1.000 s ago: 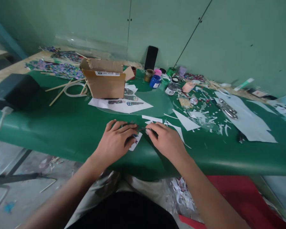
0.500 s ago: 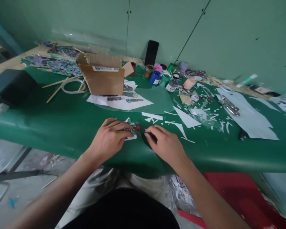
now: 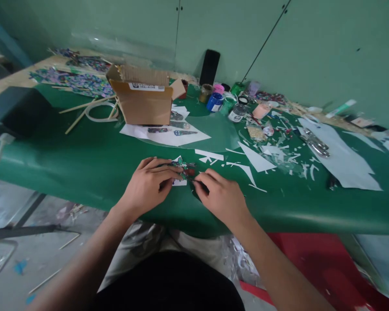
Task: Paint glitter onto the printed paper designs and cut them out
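My left hand lies on the green-covered table with its fingers stretched out over a small colourful piece in green and dark red. White paper shows beneath that piece, and the fingers hide much of both. At the piece's right edge is my right hand, thumb and forefinger pressed together in a pinch. What sits between those fingertips is too small to make out.
White paper scraps lie right of my hands. Behind stand a cardboard box, paint jars and a leaning phone. Farther right, a metal tool rests on white paper. A dark box is at left.
My right hand has moved slightly left, closer to the colourful piece. The left hand stays over it. The whole view has shifted a little.
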Action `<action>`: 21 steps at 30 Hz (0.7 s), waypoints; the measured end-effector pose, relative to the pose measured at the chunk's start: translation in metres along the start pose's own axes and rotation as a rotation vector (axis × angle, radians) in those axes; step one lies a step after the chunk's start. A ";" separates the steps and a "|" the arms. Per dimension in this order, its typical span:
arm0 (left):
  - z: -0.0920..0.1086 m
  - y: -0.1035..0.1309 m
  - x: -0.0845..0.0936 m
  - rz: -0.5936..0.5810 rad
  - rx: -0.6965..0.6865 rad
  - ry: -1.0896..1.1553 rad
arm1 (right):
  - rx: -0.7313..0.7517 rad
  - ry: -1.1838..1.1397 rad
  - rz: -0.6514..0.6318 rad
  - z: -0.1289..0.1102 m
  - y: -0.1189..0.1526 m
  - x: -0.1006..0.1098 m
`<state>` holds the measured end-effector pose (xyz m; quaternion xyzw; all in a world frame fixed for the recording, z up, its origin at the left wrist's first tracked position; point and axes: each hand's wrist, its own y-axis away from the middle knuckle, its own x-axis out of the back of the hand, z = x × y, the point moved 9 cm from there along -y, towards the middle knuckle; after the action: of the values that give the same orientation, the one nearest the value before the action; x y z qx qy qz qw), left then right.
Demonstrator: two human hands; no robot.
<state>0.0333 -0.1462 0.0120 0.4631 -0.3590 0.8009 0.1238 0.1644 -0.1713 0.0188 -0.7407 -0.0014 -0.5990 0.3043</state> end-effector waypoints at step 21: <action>0.000 0.001 0.001 0.044 0.014 -0.007 | -0.024 0.106 0.012 -0.009 0.000 -0.002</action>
<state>0.0322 -0.1469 0.0122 0.4586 -0.3639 0.8043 0.1015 0.1556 -0.1750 0.0184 -0.7115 0.0264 -0.6356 0.2987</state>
